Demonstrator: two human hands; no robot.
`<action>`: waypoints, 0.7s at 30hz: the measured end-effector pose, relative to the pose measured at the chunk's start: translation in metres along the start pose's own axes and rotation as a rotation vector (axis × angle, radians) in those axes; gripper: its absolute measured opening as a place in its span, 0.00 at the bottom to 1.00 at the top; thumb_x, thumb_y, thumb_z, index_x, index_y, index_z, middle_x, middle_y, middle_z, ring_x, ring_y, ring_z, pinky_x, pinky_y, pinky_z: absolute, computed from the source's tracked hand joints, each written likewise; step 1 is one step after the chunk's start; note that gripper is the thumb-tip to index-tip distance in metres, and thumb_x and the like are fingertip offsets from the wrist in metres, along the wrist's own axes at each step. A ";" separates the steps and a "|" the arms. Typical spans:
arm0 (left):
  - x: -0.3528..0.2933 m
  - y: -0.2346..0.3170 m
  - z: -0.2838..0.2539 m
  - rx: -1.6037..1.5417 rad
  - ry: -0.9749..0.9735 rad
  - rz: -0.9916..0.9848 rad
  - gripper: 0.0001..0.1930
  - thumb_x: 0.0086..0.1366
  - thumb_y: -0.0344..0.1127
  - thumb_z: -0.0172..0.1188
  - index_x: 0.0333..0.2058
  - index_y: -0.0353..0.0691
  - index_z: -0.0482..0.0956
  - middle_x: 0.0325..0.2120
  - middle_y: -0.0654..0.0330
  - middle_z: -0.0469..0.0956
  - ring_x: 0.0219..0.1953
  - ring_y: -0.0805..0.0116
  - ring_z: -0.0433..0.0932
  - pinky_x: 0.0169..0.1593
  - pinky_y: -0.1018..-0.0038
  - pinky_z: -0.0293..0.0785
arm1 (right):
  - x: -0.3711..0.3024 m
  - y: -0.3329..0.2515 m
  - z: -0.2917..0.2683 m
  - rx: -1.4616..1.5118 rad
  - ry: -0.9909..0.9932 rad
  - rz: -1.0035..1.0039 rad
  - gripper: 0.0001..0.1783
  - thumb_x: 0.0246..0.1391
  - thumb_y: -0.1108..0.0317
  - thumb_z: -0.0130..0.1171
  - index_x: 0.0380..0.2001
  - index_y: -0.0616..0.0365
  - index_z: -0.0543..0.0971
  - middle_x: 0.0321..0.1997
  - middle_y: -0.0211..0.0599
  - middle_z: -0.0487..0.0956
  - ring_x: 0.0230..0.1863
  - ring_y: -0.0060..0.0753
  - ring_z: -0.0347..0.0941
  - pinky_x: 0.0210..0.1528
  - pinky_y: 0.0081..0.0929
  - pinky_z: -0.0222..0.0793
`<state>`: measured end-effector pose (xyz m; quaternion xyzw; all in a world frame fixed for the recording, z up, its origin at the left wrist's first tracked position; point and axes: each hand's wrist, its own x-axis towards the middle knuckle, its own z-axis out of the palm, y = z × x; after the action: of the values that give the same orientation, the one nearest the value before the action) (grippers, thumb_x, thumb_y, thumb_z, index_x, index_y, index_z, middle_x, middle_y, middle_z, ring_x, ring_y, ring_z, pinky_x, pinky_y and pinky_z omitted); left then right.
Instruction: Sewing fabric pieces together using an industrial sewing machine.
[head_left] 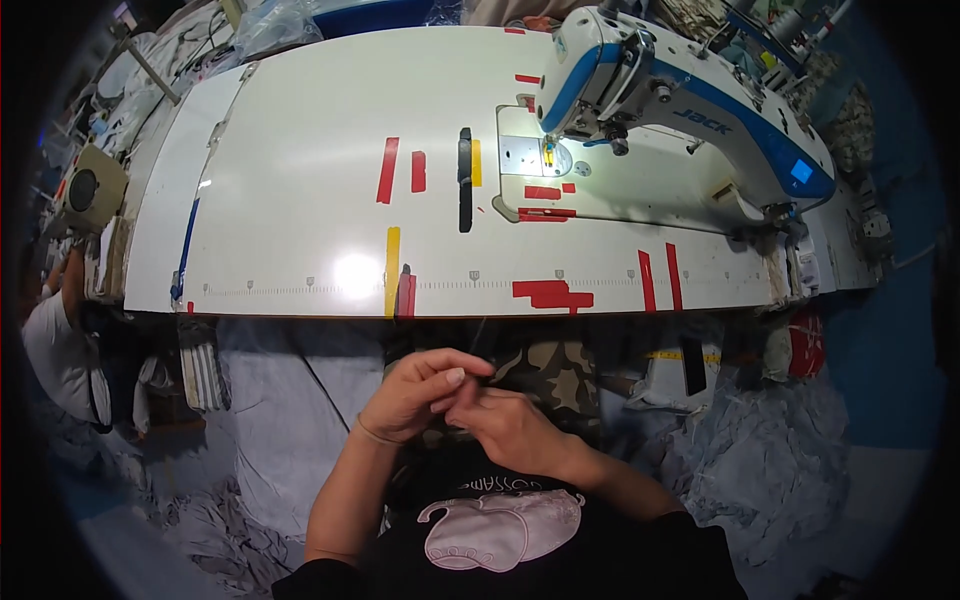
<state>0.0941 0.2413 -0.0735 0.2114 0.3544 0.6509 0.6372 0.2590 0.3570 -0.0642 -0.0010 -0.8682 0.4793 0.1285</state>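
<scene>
My two hands meet over my lap, just in front of the table edge. My left hand [408,398] has its index finger stretched to the right and its thumb a little apart, with nothing visible in it. Against its palm side are the fingertips of my right hand [512,428], bent and smeared by motion; whether they hold anything is hidden. A white and blue sewing machine [690,110] stands at the right of the white table [300,120], its lamp lighting the needle area. Strips of red tape [388,170], yellow tape [392,270] and black tape [465,180] mark the tabletop.
Pale grey cloth [290,420] hangs below the table at left, and more crumpled grey fabric [760,450] lies at right. A dark phone [693,365] rests near a yellow measuring tape [680,356]. Another person [60,350] sits at far left beside a beige speaker-like box [92,188].
</scene>
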 end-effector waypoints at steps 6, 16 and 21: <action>-0.017 0.048 -0.043 -0.183 0.210 0.365 0.05 0.77 0.31 0.59 0.43 0.36 0.77 0.21 0.68 0.68 0.20 0.82 0.60 0.25 0.85 0.58 | 0.023 -0.007 0.000 -0.003 0.072 0.014 0.14 0.57 0.78 0.65 0.47 0.62 0.82 0.38 0.44 0.82 0.40 0.50 0.80 0.45 0.42 0.78; -0.271 0.137 -0.259 -0.521 0.534 1.160 0.12 0.79 0.26 0.54 0.55 0.26 0.73 0.32 0.60 0.68 0.29 0.72 0.63 0.30 0.77 0.64 | 0.019 0.004 -0.055 -0.156 0.289 0.139 0.15 0.61 0.81 0.62 0.51 0.65 0.83 0.51 0.48 0.82 0.52 0.48 0.81 0.55 0.36 0.77; -0.520 0.085 -0.290 -0.194 1.606 1.458 0.09 0.73 0.29 0.65 0.45 0.30 0.80 0.34 0.59 0.75 0.32 0.70 0.71 0.34 0.74 0.70 | 0.030 0.007 -0.056 -0.154 0.237 0.149 0.12 0.58 0.83 0.63 0.46 0.65 0.84 0.47 0.47 0.84 0.49 0.46 0.83 0.52 0.35 0.79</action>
<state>-0.1236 -0.3186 -0.1107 -0.1675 0.4038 0.8459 -0.3054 0.2416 0.4114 -0.0346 -0.1316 -0.8787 0.4160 0.1938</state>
